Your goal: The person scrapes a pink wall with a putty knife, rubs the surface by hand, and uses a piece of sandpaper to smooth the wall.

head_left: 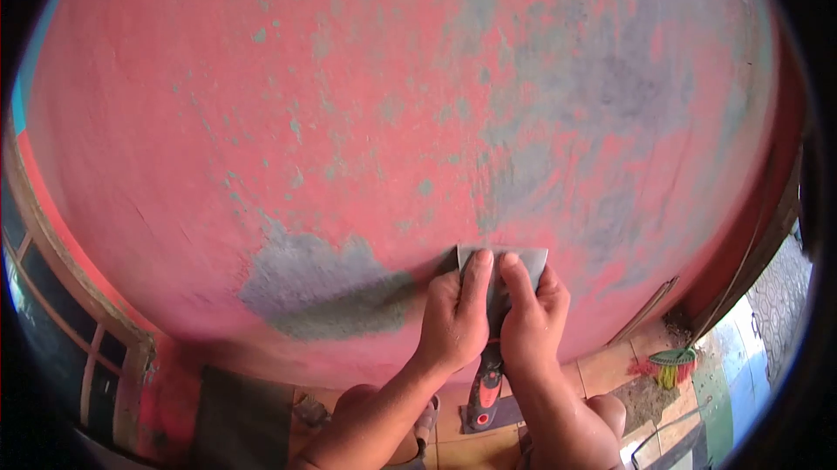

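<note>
A wide scraper point(486, 383) with a black and red handle lies between my hands, its flat metal blade against the pink wall point(349, 121). My left hand point(458, 313) grips the blade's left side, thumb laid on its face. On the right side, my right hand point(534, 313) holds the blade the same way, its thumb beside the other. The handle hangs down below my hands. Around the blade the paint is pink, with grey and green patches showing. A large bare grey patch point(314, 282) lies to the left.
A window frame point(91, 357) stands at the left edge. On the tiled floor at the lower right lies a broom point(671, 367) with red, yellow and green bristles, near debris point(643, 398). A dark mat point(242, 418) lies at the lower left. Thin sticks point(647, 309) lean on the wall.
</note>
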### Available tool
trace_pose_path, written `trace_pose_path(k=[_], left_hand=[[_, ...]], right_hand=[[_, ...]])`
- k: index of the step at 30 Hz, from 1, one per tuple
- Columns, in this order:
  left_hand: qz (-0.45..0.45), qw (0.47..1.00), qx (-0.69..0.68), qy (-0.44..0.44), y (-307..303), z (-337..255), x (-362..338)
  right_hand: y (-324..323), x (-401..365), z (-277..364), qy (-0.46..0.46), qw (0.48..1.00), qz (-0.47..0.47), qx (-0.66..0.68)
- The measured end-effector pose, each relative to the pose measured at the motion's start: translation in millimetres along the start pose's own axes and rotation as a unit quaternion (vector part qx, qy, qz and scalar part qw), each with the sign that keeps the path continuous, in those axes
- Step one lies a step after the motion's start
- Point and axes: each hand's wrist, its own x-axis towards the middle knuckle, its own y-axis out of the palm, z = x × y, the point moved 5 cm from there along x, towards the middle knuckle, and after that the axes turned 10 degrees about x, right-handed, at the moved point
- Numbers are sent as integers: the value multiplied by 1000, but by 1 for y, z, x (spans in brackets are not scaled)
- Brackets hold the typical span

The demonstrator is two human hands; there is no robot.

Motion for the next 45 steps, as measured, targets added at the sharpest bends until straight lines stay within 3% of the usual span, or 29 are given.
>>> trace_pose_path(k=[4,10,15,19,25,30,31,35,38,41,45], left_hand=[[-12,999,27,28,1,1,0],[-9,1000,-26,-3,8,-7,7],[-33,998,31,46,11,-2,-3],[1,998,-59,-36,16,-11,7],[17,1000,-7,2,14,7,-1],[3,999,-23,-31,17,-9,4],[-3,1000,-15,-25,17,-6,0],[6,1000,1,5,19,1,2],[21,998,-38,-40,20,15,1],[10,996,-50,-72,23,14,-4],[12,1000,23,13,19,10,-1]], right_hand=[[-9,-3,-11,-9,1000,-3,-22],[0,6,16,11,1000,18,-3],[-12,4,1,2,1000,2,-9],[-3,8,18,3,1000,8,16],[-11,3,8,-15,1000,-6,-1],[-4,10,21,-3,1000,15,22],[-11,8,16,-20,999,2,-30],[-21,4,-1,0,1000,-20,13],[-20,9,15,89,996,10,5],[-25,7,5,16,999,-3,-42],[-18,6,10,-20,999,2,-32]])
